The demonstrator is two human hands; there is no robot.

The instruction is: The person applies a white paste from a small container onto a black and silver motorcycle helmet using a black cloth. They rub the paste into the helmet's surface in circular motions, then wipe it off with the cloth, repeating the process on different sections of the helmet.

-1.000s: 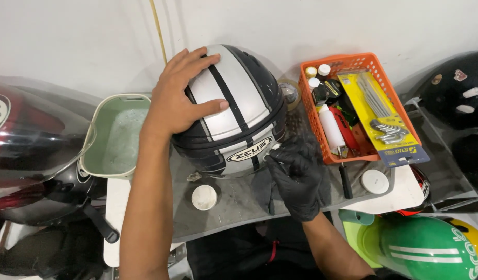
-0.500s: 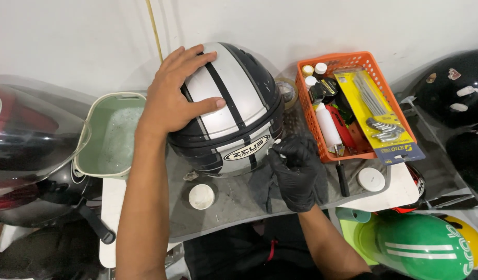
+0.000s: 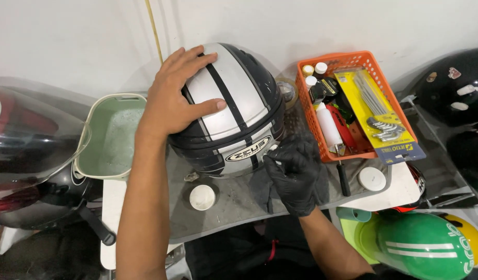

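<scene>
A black and silver striped motorcycle helmet (image 3: 239, 111) rests on a grey work surface (image 3: 234, 199). My bare left hand (image 3: 176, 98) lies flat on its top left side, fingers spread. My right hand (image 3: 291, 173) wears a black glove and is closed at the helmet's lower right edge, apparently on a small pale object and a dark cloth (image 3: 262, 184) lying beneath it.
An orange basket (image 3: 309, 111) of tools, bottles and a yellow key set stands to the right. A pale green tub (image 3: 112, 137) sits left of the helmet. Two white round lids (image 3: 202, 197) lie on the surface. Other helmets surround the bench: dark red at left, black at right, green at lower right.
The view has shifted slightly. Both hands stay on the helmet; the gloved right hand has moved a little along the helmet's lower edge.
</scene>
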